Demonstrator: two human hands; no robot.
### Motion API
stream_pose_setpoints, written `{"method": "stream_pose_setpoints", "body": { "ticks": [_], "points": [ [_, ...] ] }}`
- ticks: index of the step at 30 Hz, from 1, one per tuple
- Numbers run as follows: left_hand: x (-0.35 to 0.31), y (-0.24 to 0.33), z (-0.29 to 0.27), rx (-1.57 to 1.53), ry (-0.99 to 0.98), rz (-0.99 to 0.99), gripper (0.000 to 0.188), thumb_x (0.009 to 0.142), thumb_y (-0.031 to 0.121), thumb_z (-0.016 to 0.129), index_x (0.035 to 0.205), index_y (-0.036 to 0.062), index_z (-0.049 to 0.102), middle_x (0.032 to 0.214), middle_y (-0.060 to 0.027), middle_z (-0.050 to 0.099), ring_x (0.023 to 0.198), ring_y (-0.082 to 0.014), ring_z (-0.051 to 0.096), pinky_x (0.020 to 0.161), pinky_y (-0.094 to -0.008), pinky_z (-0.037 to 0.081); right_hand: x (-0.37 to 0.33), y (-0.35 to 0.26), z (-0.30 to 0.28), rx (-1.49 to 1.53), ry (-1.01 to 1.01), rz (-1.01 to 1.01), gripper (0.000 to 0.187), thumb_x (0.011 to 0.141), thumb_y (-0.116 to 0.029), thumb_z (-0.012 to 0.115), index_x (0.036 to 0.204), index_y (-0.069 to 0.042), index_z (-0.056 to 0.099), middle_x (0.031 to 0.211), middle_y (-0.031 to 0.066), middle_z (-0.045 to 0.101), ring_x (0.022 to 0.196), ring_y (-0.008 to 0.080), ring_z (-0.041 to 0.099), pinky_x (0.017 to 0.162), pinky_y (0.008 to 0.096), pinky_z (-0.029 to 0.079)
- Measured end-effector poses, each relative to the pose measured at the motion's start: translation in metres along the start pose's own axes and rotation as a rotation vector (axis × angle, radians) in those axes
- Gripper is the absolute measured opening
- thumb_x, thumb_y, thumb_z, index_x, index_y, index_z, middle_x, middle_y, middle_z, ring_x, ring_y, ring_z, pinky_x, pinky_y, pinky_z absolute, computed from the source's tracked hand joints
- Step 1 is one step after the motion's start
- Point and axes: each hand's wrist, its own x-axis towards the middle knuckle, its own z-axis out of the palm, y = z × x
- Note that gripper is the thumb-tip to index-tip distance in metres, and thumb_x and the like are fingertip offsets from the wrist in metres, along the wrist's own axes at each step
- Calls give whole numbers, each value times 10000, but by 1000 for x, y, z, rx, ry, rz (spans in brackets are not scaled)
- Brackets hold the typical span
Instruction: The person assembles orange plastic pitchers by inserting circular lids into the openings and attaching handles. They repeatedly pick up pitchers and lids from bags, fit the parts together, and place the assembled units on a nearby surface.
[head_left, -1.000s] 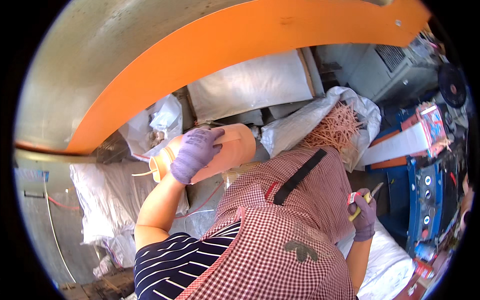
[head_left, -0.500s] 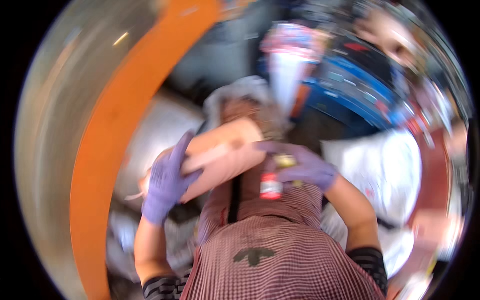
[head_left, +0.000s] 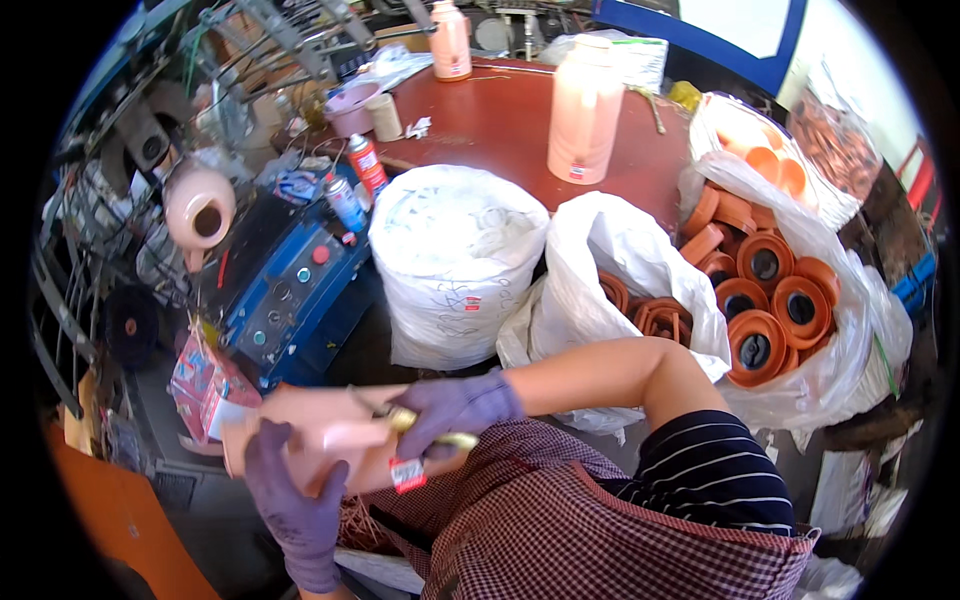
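A pale pink plastic flask body [head_left: 330, 425] lies tilted across my lap at the lower left, with a red-and-white label near its right end. My left hand [head_left: 297, 500], in a purple glove, grips its left part with thumb and fingers apart around the wall. Over the right part, my gloved right hand [head_left: 450, 412] is closed around a yellow-handled tool [head_left: 458, 440]. The tool's thin metal end points left over the flask; its exact kind is hard to make out.
White sacks [head_left: 455, 270] stand ahead, one holding orange-brown ring-shaped lids [head_left: 765, 265]. Behind, pink flasks [head_left: 585, 110] stand on a red-brown table [head_left: 480, 125]. A blue control box [head_left: 290, 300] with buttons and spray cans [head_left: 367, 165] are at left. An orange frame [head_left: 130, 520] edges the lower left.
The view has swung to the right, bringing the table and sacks into sight. The flask and both hands now appear lower and further left. Both hands keep their hold.
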Motion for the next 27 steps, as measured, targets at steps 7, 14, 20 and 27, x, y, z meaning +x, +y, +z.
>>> {"method": "stream_pose_setpoints", "body": {
  "ticks": [7, 14, 20, 27],
  "points": [
    [-8, 3, 5, -339, 203, -151, 554, 761, 18, 664, 1281, -61, 492, 1191, -189, 574, 1147, -337, 540, 1023, -423, 395, -189, -67, -34, -95, 875, -559, 289, 817, -160, 729, 1007, 12, 596, 664, 35, 581, 482, 118, 548, 443, 250, 438],
    [-47, -17, 77, -438, -138, -382, 535, 821, 50, 650, 1325, -43, 499, 1185, -189, 598, 1124, -325, 560, 996, -420, 416, -325, -70, -134, -113, 1114, -910, 108, 910, -136, 594, 924, -58, 519, 715, 13, 484, 560, 82, 446, 512, 240, 384],
    [-98, -51, 101, -363, -165, -562, 437, 828, 98, 675, 1236, -28, 580, 1138, -182, 634, 1077, -322, 602, 955, -406, 458, -378, -35, -239, 130, 1128, -842, 96, 939, -129, 590, 942, -46, 541, 772, 25, 505, 574, 91, 447, 513, 236, 389],
    [-283, -109, 126, -288, -152, -928, 342, 878, 193, 666, 1163, 7, 640, 1047, -143, 688, 985, -257, 658, 910, -360, 502, -385, 11, -376, -25, 1419, -573, 259, 953, -259, 541, 1131, -109, 656, 939, 0, 623, 849, 114, 588, 720, 285, 503]
  ]
}}
